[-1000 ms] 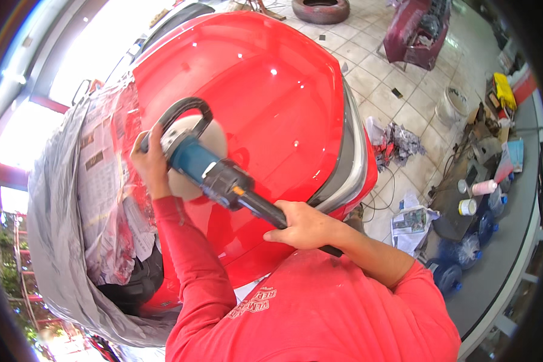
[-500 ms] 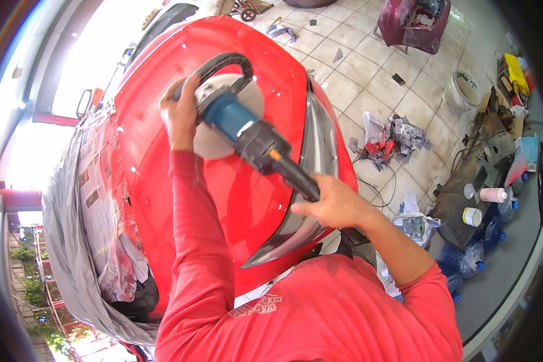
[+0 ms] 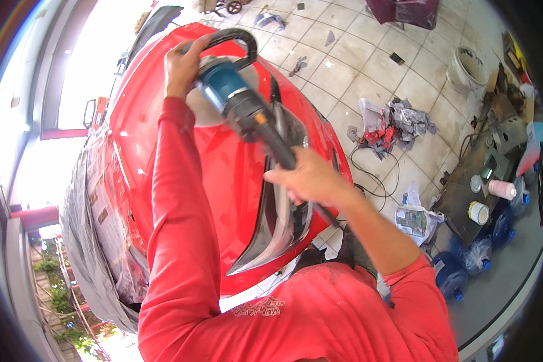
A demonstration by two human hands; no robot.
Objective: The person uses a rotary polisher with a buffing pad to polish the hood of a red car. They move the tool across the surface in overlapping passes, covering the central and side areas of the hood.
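Note:
A blue and black polisher (image 3: 229,89) with a round pale pad (image 3: 206,110) lies over the red car hood (image 3: 217,172); the pad appears to rest on the paint. At the polisher's head, my left hand (image 3: 184,67) is closed around the base of its black loop handle (image 3: 246,43). Farther back, my right hand (image 3: 308,178) wraps the long black rear grip. Below that hand a headlight (image 3: 271,226) borders the hood. The polisher hides part of the hood and of the upper headlight.
Grey sheeting (image 3: 81,223) and taped newspaper (image 3: 105,199) cover the car at left. Crumpled paper (image 3: 401,123) and a black cord (image 3: 368,175) lie on the tiled floor. At right stand a white bucket (image 3: 467,69), a board (image 3: 458,193) with small containers, and blue water jugs (image 3: 449,274).
The polisher and both my hands have moved up the picture, toward the far end of the hood, and the right hand also leftward. The view has shifted somewhat.

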